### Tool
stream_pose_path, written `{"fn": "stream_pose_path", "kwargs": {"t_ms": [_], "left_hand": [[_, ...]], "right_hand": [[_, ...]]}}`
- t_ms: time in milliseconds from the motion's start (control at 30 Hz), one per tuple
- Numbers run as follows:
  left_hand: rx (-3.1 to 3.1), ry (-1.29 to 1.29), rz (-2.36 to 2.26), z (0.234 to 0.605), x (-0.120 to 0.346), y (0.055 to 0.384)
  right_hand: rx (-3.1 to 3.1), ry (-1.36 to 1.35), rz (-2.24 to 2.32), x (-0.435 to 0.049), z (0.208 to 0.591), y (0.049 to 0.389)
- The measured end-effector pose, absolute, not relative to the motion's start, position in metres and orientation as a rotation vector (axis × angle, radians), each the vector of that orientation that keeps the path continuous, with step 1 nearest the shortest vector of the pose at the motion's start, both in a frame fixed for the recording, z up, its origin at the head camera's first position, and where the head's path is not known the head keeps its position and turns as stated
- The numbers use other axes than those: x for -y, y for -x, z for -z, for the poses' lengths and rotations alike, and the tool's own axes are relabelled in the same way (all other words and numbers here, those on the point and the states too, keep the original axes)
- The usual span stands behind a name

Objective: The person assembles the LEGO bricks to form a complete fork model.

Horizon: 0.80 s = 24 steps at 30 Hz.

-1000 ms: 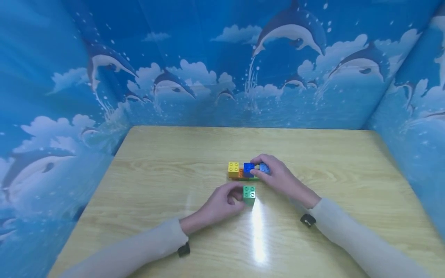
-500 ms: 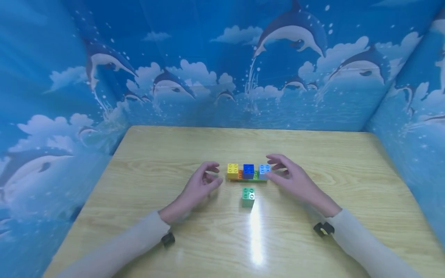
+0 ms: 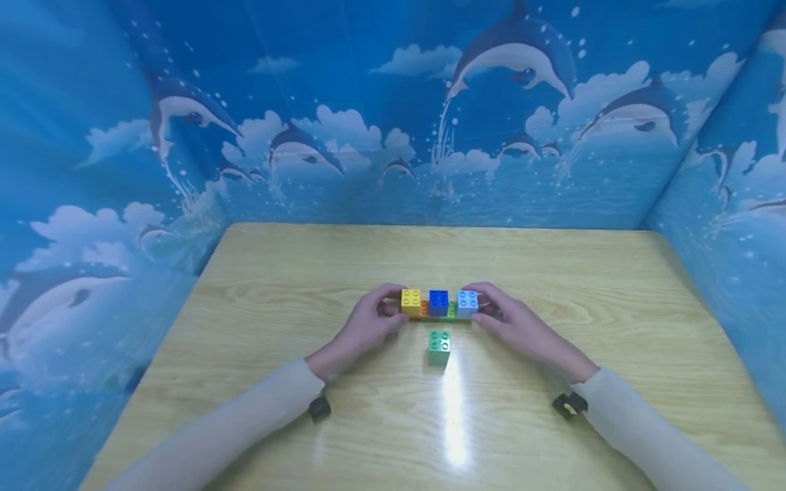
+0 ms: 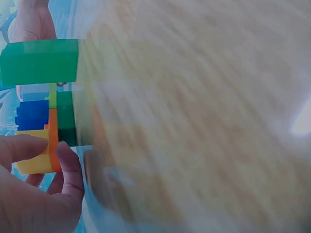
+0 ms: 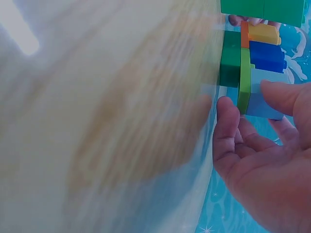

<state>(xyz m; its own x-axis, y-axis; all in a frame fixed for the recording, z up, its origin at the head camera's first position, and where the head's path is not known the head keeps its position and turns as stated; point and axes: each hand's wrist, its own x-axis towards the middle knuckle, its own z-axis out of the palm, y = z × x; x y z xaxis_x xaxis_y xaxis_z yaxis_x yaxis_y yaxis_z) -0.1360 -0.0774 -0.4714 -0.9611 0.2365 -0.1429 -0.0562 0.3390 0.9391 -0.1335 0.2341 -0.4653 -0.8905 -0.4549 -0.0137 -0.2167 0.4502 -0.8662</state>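
A row of toy building bricks stands mid-table: a yellow brick (image 3: 411,303), a dark blue brick (image 3: 439,303) and a light blue brick (image 3: 467,303). They sit on an orange plate (image 4: 54,145) and a lime green plate (image 5: 244,90), with a dark green brick (image 5: 230,58) beneath the middle. My left hand (image 3: 368,326) holds the yellow end, thumb on the brick's near side. At the other end my right hand (image 3: 525,331) holds the light blue brick between thumb and fingers. The far-side fingers are partly hidden.
A loose green brick (image 3: 439,348) stands on the wooden table (image 3: 295,273), close in front of the row. Blue dolphin-print cloth (image 3: 344,136) hangs behind the table and along its sides. A bright light reflection lies on the tabletop.
My left hand let go of the loose green brick and moved to the yellow end. My right hand moved from the dark blue brick out to the light blue end and closed in on it.
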Motion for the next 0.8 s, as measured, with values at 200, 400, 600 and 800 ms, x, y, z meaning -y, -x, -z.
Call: {"fn": "stream_pose_path", "kwargs": {"t_ms": [200,400,600,800], "left_hand": [[-2.306,-0.157,-1.695,0.472,0.078,0.136],[-2.307,-0.249,-1.724,0.468,0.083,0.135],[-2.368,-0.383,-1.709,0.457,0.09,0.134],[-2.491,-0.551,-1.652,0.442,0.095,0.133]], "right_hand": [[-2.469,0.594,1.387,-0.234,0.465,0.132],[-2.551,0.629,1.354,-0.232,0.463,0.132],[-2.622,0.673,1.349,-0.231,0.457,0.128],[-2.668,0.72,1.4,-0.23,0.443,0.121]]}}
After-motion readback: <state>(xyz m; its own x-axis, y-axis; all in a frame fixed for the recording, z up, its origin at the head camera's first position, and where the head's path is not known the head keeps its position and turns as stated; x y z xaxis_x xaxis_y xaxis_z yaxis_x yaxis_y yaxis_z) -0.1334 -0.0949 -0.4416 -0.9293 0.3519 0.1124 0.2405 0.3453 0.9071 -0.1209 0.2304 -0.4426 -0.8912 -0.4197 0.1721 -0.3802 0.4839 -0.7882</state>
